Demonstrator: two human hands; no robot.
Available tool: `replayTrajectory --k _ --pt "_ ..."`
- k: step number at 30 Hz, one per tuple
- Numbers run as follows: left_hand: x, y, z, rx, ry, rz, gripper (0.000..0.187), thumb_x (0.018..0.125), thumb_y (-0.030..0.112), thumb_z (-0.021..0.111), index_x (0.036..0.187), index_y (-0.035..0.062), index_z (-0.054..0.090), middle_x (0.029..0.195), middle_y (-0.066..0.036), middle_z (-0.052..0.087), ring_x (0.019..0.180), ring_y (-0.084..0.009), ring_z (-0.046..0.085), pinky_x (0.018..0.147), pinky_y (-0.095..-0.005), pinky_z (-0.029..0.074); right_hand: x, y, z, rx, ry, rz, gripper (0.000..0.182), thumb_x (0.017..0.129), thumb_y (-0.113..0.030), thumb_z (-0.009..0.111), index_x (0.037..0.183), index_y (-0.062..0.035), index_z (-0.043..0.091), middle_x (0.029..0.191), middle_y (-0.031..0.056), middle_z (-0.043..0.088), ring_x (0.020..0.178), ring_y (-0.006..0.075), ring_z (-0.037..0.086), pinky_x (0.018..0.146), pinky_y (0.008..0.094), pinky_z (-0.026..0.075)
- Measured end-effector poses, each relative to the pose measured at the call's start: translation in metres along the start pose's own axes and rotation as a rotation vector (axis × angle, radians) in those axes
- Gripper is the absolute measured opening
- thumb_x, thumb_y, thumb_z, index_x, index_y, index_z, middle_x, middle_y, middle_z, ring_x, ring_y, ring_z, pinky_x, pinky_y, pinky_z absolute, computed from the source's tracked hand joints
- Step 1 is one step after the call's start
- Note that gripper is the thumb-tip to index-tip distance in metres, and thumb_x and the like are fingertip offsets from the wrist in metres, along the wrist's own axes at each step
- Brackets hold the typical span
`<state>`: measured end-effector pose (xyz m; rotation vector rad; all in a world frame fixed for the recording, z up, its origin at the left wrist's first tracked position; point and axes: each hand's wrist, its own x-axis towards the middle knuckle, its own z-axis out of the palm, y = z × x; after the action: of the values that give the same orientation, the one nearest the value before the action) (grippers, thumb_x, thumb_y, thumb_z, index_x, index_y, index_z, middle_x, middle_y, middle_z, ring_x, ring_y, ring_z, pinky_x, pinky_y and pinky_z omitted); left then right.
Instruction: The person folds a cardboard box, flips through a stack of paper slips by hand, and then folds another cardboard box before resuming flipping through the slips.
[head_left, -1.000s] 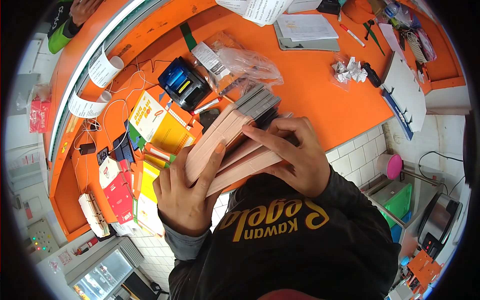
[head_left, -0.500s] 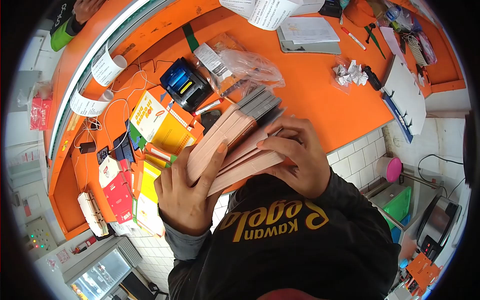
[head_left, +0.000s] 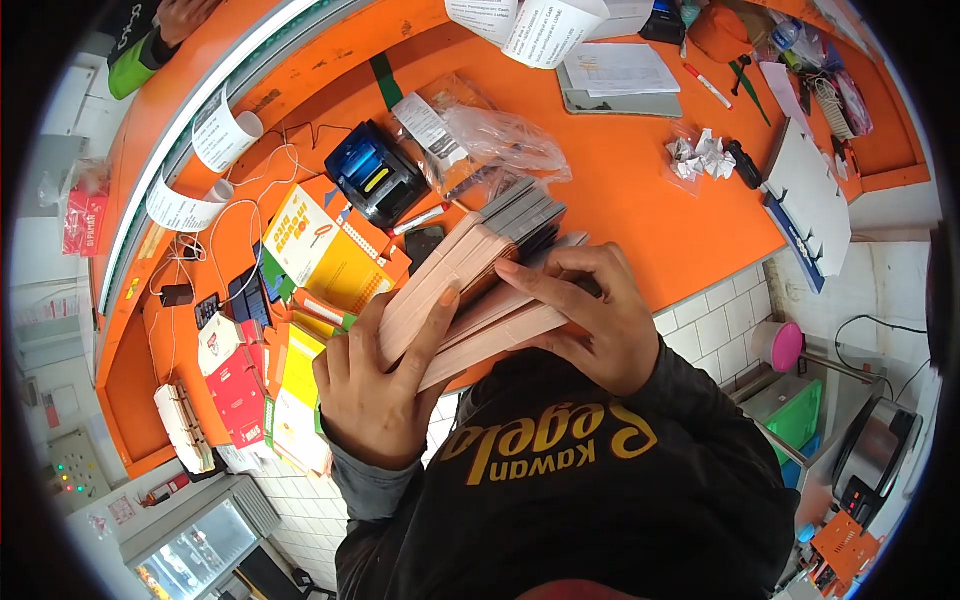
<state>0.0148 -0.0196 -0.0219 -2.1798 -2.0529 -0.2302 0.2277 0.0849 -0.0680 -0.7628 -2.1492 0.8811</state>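
A thick stack of pale pink flat folded card pieces (head_left: 447, 278), grey at its far end, is held above the counter's front edge. My left hand (head_left: 385, 385) is closed round the lower left end, its index finger lying along the pink edges. The stack is fanned apart, with a dark gap between the upper bundle and a thinner lower bundle (head_left: 495, 343). My right hand (head_left: 605, 320) grips the right end of the lower bundle. Its index finger reaches across to the upper bundle's edge, and its thumb is partly hidden below.
Behind the stack on the orange counter (head_left: 620, 190) stand a blue-black label printer (head_left: 375, 175) and a clear plastic bag (head_left: 505, 140). Booklets (head_left: 330, 255) and red packs (head_left: 237, 400) lie left. Crumpled paper (head_left: 703, 155) and a binder (head_left: 810, 205) are right. Another person's hand (head_left: 185, 15) shows top left.
My right index finger has moved left and up to the upper bundle's edge, and the gap in the stack looks wider. My left hand keeps its grip.
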Motion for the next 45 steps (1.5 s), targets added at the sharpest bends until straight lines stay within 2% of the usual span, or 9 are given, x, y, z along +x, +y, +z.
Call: replayTrajectory --k 2,4,14,29,32,36,39,40,45 --pt "0.0 0.001 0.0 0.002 0.002 0.003 0.082 0.065 0.037 0.084 0.141 0.0264 0.056 0.126 -0.015 0.057 0.094 -0.0304 0.059 0.081 -0.0421 0.044 0.0 0.001 0.001 -0.005 0.005 -0.007 0.071 0.072 -0.009 0.081 0.138 -0.0204 0.059 0.113 0.0054 0.055 0.099 0.0255 0.053 0.087 0.0363 0.05" --pt "-0.001 0.003 0.0 -0.028 -0.032 -0.086 0.073 0.07 0.038 0.078 0.139 0.0423 0.055 0.127 -0.01 0.057 0.098 -0.0275 0.057 0.086 -0.0418 0.044 0.0 0.004 0.003 -0.029 0.036 -0.049 0.064 0.074 -0.019 0.081 0.135 -0.0149 0.063 0.104 0.0055 0.053 0.097 0.0217 0.051 0.084 0.0327 0.046" --pt "-0.002 0.001 0.001 0.008 0.004 -0.041 0.072 0.074 0.045 0.076 0.142 0.0417 0.053 0.126 -0.009 0.057 0.094 -0.0269 0.056 0.084 -0.0414 0.045 0.001 -0.006 -0.003 0.14 0.056 0.028 0.055 0.069 -0.01 0.084 0.119 -0.0096 0.061 0.117 0.009 0.054 0.101 0.0292 0.056 0.088 0.038 0.05" --pt "-0.009 -0.005 0.011 0.073 0.116 0.072 0.085 0.068 0.049 0.078 0.147 0.0396 0.047 0.122 -0.008 0.058 0.092 -0.0276 0.058 0.079 -0.0417 0.046 0.001 -0.042 -0.009 -0.671 0.025 -0.21 0.042 0.078 -0.014 0.072 0.117 -0.0072 0.059 0.113 0.0058 0.062 0.106 0.0271 0.054 0.089 0.0346 0.048" --pt "-0.009 -0.005 0.012 0.053 0.143 0.092 0.086 0.067 0.051 0.078 0.146 0.0379 0.048 0.122 -0.009 0.058 0.094 -0.0286 0.058 0.079 -0.043 0.047 0.014 -0.033 -0.005 -0.641 -0.16 -0.364 0.034 0.079 -0.014 0.068 0.111 -0.0059 0.06 0.109 0.0064 0.063 0.111 0.0251 0.056 0.088 0.0359 0.05" --pt "-0.009 -0.008 0.009 0.028 0.14 0.142 0.087 0.071 0.067 0.067 0.147 0.0321 0.047 0.123 -0.012 0.057 0.1 -0.032 0.06 0.081 -0.0431 0.048 0.041 -0.029 0.0 -0.694 -0.359 -0.503 0.025 0.074 -0.024 0.074 0.094 -0.0101 0.069 0.08 0.0078 0.07 0.079 0.0267 0.07 0.067 0.0404 0.053" --pt "-0.006 -0.019 0.01 -0.075 0.121 0.217 0.077 0.093 0.069 0.038 0.147 0.0152 0.047 0.125 -0.017 0.056 0.101 -0.0399 0.058 0.085 -0.0457 0.046 0.061 -0.04 0.0 -0.764 -0.558 -0.468 0.034 0.069 -0.034 0.08 0.093 -0.0115 0.073 0.084 0.0085 0.072 0.085 0.0284 0.071 0.073 0.0409 0.054" --pt "-0.004 -0.019 0.002 -0.159 0.059 0.213 0.065 0.102 0.056 0.028 0.148 0.0134 0.045 0.123 -0.019 0.055 0.104 -0.0408 0.057 0.089 -0.0454 0.045 0.071 -0.041 0.003 -0.787 -0.674 -0.45 0.037 0.069 -0.038 0.08 0.095 -0.0113 0.073 0.087 0.0093 0.073 0.088 0.029 0.071 0.075 0.0407 0.055" --pt "0.016 -0.047 0.007 -0.274 0.033 0.241 0.047 0.103 0.029 0.039 0.148 0.0159 0.048 0.115 -0.022 0.056 0.1 -0.0398 0.058 0.09 -0.0436 0.046 0.076 -0.012 0.021 -0.725 -0.633 -0.522 0.032 0.069 -0.035 0.077 0.092 -0.0126 0.075 0.084 0.0098 0.073 0.086 0.0311 0.071 0.073 0.0439 0.056"
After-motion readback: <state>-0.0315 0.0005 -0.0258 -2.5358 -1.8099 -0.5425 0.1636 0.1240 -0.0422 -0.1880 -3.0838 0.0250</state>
